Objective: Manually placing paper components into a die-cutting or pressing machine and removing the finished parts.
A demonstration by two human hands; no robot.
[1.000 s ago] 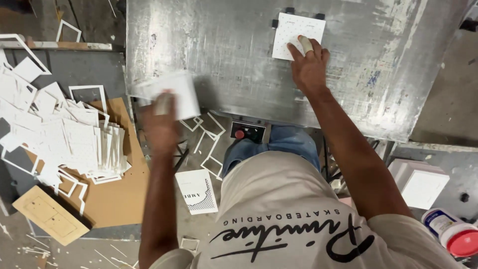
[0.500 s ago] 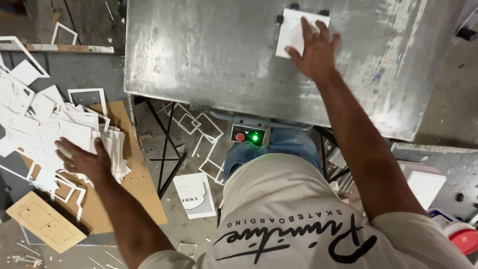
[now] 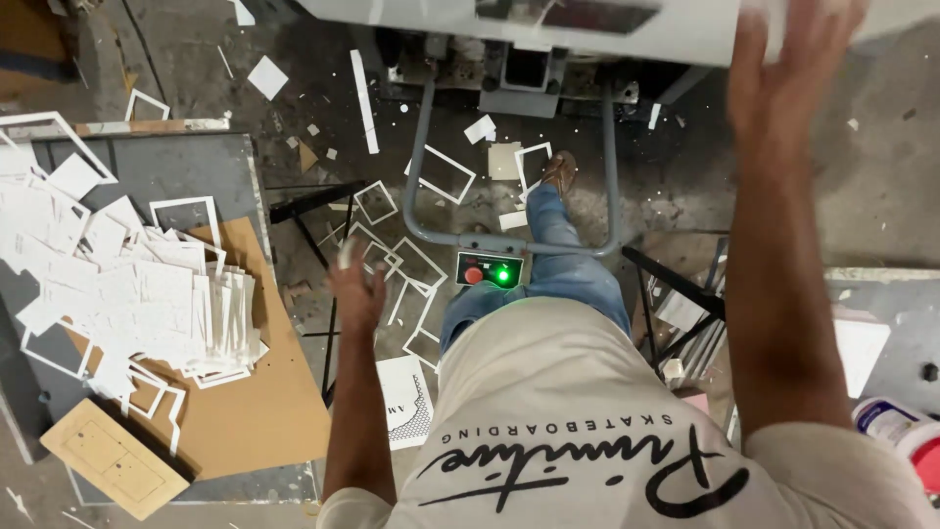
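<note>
My left hand hangs open and empty over the floor, just right of the low side table. That table holds a loose pile of white cut cards lying on a brown cardboard sheet. My right hand is raised at the top right, blurred, fingers spread, at the front edge of the grey machine table. Whether it touches anything there is hidden by blur. A control box with a red button and a lit green light sits by my knee.
White frame-shaped offcuts litter the floor around a grey tubular foot frame. A white printed box lies near my leg. A small cardboard piece rests front left. A red-lidded tub and a white block sit at right.
My left hand has left the card pile and swung right, empty. The view has tipped down to the floor; the white card under my right hand is out of sight.
</note>
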